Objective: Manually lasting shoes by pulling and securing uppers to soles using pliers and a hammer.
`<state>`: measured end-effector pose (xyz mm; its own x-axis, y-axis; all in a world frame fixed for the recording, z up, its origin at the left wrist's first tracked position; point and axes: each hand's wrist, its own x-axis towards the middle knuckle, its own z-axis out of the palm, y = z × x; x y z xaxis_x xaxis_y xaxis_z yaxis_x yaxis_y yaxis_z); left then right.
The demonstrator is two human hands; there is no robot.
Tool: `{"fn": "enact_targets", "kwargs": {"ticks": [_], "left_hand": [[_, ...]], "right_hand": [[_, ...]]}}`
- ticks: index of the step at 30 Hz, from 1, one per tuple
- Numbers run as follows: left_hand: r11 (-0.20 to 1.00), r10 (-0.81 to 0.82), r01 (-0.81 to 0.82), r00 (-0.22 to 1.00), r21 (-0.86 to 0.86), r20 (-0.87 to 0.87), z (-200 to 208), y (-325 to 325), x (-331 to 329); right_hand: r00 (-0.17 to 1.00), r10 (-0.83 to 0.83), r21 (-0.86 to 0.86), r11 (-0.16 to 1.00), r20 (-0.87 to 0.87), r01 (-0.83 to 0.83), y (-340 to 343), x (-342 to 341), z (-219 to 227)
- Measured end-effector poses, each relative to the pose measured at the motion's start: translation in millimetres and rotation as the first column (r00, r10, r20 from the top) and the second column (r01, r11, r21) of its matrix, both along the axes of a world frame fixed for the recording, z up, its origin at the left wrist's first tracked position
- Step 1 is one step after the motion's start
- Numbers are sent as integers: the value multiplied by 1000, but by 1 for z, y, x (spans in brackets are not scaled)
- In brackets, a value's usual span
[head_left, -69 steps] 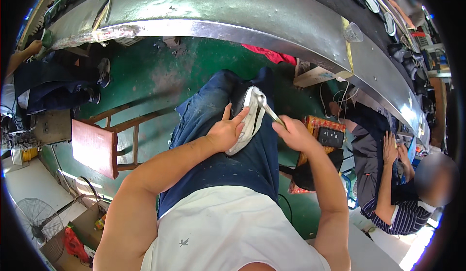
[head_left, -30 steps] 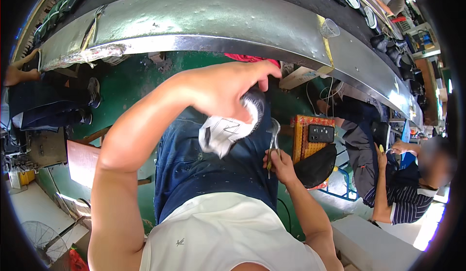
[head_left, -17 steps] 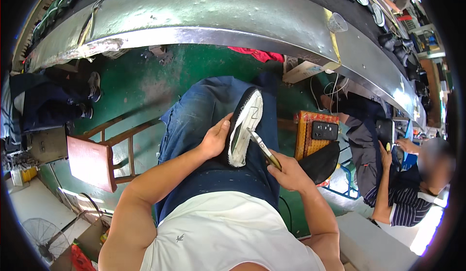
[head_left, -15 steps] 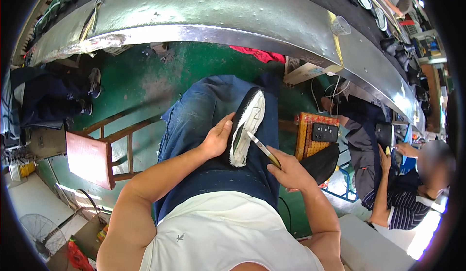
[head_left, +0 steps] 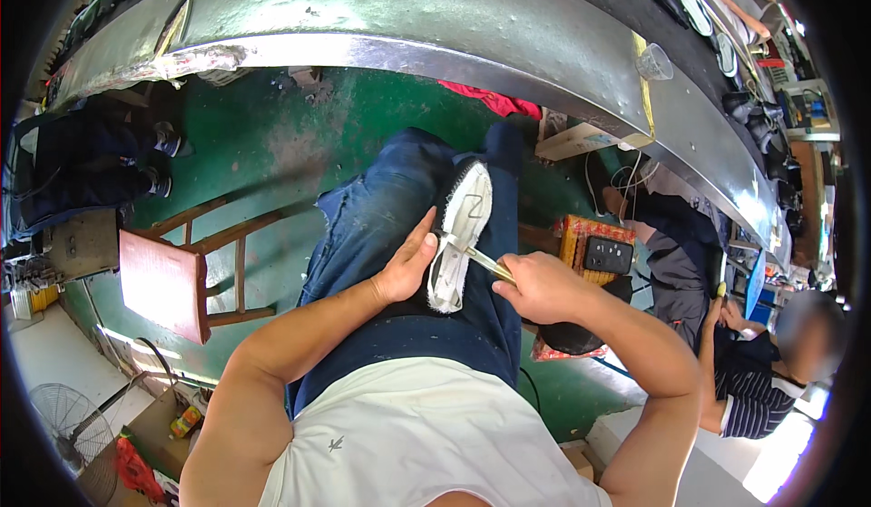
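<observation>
A dark shoe (head_left: 472, 203) lies on my lap with its white underside turned up, the toe pointing away from me. A bent line is drawn on that underside. My left hand (head_left: 408, 266) grips the shoe's left side, thumb toward the upturned face. In my right hand (head_left: 544, 286) is a slim brush-like tool (head_left: 488, 263) with a silver shaft and a yellowish handle. Its pale end rests across the middle of the underside, close to my left fingertips; the exact shape of the tip is hard to make out.
A long metal-edged bench (head_left: 408, 58) with a dark top runs across the front. A wooden stool (head_left: 163, 285) stands at left. On the right, a dark phone-like object (head_left: 608, 254) lies on a woven seat (head_left: 572, 244). Beyond it sits a co-worker (head_left: 753, 380); another person's legs (head_left: 82, 176) show far left.
The tool has shifted up and left across the shoe's underside, and my right elbow has swung outward. My left hand keeps its grip on the shoe. The co-worker's hands have come lower.
</observation>
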<state>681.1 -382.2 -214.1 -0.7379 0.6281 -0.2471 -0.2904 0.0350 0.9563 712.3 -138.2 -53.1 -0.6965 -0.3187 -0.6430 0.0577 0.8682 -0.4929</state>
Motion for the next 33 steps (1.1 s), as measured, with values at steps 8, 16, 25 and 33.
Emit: {"fn": "enact_targets", "kwargs": {"ticks": [8,16,25,33], "left_hand": [[987,123,-131,988,92,94,4,8,-14],[979,160,-163,987,-122,-33,22,16,-8],[939,76,-229,866,-258,-494,42,19,-15],[895,-122,-140,836,-424,-535,56,24,-24]], "right_hand": [[838,-540,-298,790,78,536,-50,44,-50],[956,-208,-145,973,-206,180,10,8,-21],[689,-611,-473,508,391,719,-29,30,-86],[465,-283,-387,289,839,876,43,15,-61]]}}
